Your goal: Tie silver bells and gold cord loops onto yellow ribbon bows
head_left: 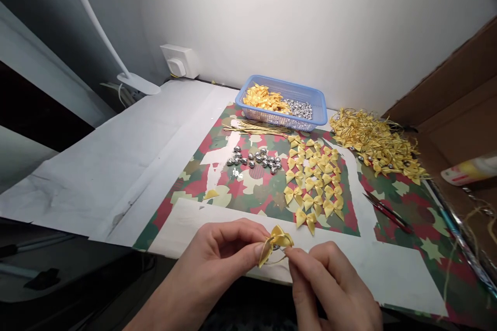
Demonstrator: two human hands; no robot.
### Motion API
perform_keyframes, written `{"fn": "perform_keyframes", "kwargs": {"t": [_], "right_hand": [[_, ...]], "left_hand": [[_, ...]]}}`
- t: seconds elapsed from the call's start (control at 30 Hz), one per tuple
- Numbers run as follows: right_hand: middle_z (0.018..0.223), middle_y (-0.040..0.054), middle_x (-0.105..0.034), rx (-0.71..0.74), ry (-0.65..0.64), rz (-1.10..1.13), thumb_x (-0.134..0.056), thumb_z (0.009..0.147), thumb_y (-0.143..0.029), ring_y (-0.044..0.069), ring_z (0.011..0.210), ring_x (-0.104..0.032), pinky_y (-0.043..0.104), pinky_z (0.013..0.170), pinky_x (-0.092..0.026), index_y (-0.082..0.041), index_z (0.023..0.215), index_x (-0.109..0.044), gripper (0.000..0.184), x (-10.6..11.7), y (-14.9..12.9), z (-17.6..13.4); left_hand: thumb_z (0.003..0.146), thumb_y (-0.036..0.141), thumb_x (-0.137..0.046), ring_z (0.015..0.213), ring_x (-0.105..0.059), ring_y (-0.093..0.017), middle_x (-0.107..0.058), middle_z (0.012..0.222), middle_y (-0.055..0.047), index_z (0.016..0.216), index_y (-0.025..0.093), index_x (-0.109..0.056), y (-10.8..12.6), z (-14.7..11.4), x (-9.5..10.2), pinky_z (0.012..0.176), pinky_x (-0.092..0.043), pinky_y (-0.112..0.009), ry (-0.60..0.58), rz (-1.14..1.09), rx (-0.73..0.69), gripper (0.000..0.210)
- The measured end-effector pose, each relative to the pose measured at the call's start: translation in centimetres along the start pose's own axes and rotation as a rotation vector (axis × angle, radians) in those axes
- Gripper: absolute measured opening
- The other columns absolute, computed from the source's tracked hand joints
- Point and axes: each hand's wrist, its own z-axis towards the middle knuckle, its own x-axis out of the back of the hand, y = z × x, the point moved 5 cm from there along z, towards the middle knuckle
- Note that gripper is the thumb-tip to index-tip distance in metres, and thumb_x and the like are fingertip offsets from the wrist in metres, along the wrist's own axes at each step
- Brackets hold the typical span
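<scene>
Joining a thin gold-coloured tie (275, 262) to a yellow satin ribbon bow (277, 232) appears to be the step in hand. The bow is located above the front edge of the worktop (171, 240), between the two hands. A small, shiny silver ball (276, 247) shows at its centre, partly hidden by the ribbon.

Left hand (205, 264): grip pinching the bow's near-left loop between thumb and fingers. Right hand (330, 284): grip pressed together at thumb and index fingertip, apparently pinching the tie beside the bow. Whether the tie is already knotted or twisted cannot be told.

The next move, as judged, calls for drawing the tie snug behind the silver ball while the left grip steadies the bow. Apply light tension; excess force could crease the ribbon or pull the ball off centre.

Supply positions: loose yellow bows (313, 200) in columns beyond the right hand; loose silver balls (252, 164) left of them; a bundle of straight gold-coloured ties (258, 128) before the blue plastic basket (320, 114).
</scene>
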Motion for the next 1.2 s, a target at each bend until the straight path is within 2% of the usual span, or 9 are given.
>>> {"fn": "perform_keyframes", "kwargs": {"t": [0.47,0.9,1.1,1.2], "right_hand": [[0.068,0.0001,-0.052,-0.001,0.012,0.027,-0.063,0.09,-0.005,0.011,0.058,-0.053,0.02,0.05,-0.04,-0.016,0.096,-0.071,0.015,-0.3,0.1,-0.3],[0.069,0.0001,-0.051,0.006,0.005,0.057,-0.061,0.09,-0.003,0.012,0.06,-0.052,0.022,0.052,-0.04,-0.017,0.098,-0.069,0.018,-0.7,0.2,-0.5],[0.069,-0.0004,-0.052,-0.075,-0.015,0.144,-0.06,0.093,-0.007,0.012,0.057,-0.05,0.023,0.051,-0.04,-0.02,0.094,-0.068,0.015,-0.9,0.6,-0.4],[0.071,0.0004,-0.054,-0.114,-0.027,0.166,-0.059,0.094,-0.009,0.012,0.057,-0.052,0.023,0.051,-0.04,-0.02,0.091,-0.068,0.014,-1.0,0.6,-0.3]], "left_hand": [[0.088,0.027,-0.077,0.091,-0.065,-0.015,-0.074,0.093,0.003,0.082,0.025,-0.081,-0.4,-0.2,-0.1,0.082,-0.05,-0.019,-0.034,-0.017,0.002,0.008],[0.086,0.029,-0.078,0.088,-0.062,-0.016,-0.071,0.09,0.002,0.077,0.025,-0.081,0.4,-0.3,-0.2,0.08,-0.049,-0.021,-0.016,0.015,-0.013,0.01],[0.086,0.026,-0.079,0.087,-0.06,-0.015,-0.072,0.089,0.002,0.077,0.024,-0.081,-0.4,-0.3,-0.2,0.08,-0.047,-0.021,-0.043,-0.076,0.054,0.01],[0.087,0.025,-0.078,0.086,-0.061,-0.015,-0.073,0.089,0.002,0.077,0.024,-0.082,-0.3,-0.3,-0.2,0.08,-0.047,-0.02,-0.057,-0.073,0.04,0.01]]}}
